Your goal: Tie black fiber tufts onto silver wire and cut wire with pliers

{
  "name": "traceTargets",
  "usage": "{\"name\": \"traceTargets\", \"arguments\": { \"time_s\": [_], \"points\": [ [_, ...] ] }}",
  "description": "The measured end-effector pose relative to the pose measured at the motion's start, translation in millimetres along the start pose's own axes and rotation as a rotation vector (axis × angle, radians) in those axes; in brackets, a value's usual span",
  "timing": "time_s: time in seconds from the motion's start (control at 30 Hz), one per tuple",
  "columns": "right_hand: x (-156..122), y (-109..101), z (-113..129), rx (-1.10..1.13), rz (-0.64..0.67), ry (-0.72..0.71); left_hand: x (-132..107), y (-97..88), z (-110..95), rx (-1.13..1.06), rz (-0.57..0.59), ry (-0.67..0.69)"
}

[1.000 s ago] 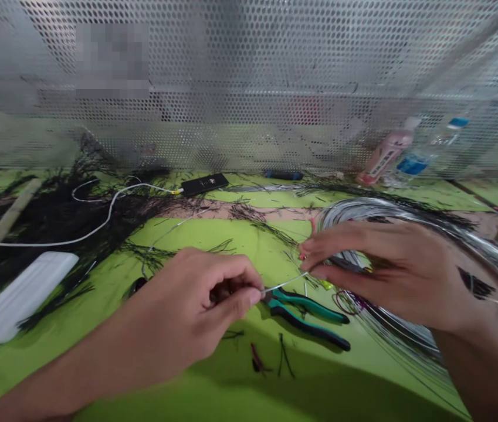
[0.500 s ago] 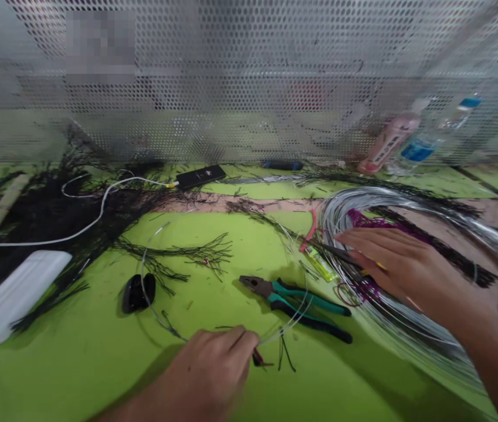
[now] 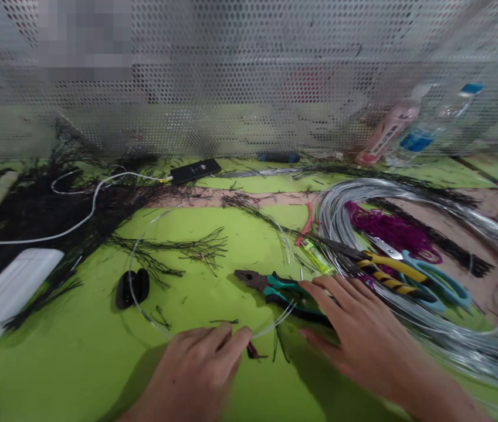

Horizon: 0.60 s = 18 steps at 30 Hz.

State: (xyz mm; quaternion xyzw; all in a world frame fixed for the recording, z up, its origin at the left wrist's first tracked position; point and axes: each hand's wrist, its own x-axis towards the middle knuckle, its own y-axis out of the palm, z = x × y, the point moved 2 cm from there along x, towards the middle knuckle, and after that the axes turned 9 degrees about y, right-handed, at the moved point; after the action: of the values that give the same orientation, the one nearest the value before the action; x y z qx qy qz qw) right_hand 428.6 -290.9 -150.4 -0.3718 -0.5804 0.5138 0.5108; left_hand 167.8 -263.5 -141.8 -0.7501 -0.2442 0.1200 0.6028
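My left hand [image 3: 202,357] is closed in a pinch on a thin silvery wire [image 3: 270,328], which curves out on both sides of it. My right hand [image 3: 356,331] has its fingers spread and reaches over the handles of the combination pliers [image 3: 273,286], hiding part of them; whether it touches them I cannot tell. Their jaws point left. Long-nose pliers [image 3: 389,274] with yellow and black grips lie across the wire coil [image 3: 341,205], beside blue-handled scissors [image 3: 446,284]. A dark red scrap [image 3: 255,351] lies by my left fingertips.
Perforated metal sheet [image 3: 231,76] stands along the back. Black bristly strands [image 3: 68,205], a white box [image 3: 13,293], a black earbud-type case [image 3: 132,287] and a cabled black power bank [image 3: 196,170] occupy the left. Purple string [image 3: 393,231] lies inside the coil. Bottles [image 3: 387,132] stand behind.
My right hand has come off the long-nose pliers and moved left and toward me, over the combination pliers' handles. My left hand keeps the wire. The view has shifted slightly.
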Motion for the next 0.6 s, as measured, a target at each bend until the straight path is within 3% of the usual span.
{"name": "traceTargets", "arguments": {
  "time_s": [0.13,0.43,0.6],
  "points": [
    [3,8,-1,0.001,0.000,0.033,-3,3.9,1,0.028,-0.042,0.047],
    [6,17,-6,0.063,0.040,0.080,-5,10.6,3,0.056,0.037,0.024],
    [8,18,-8,0.133,0.074,0.106,-3,9.4,3,0.035,-0.052,0.004]
  ]
}}
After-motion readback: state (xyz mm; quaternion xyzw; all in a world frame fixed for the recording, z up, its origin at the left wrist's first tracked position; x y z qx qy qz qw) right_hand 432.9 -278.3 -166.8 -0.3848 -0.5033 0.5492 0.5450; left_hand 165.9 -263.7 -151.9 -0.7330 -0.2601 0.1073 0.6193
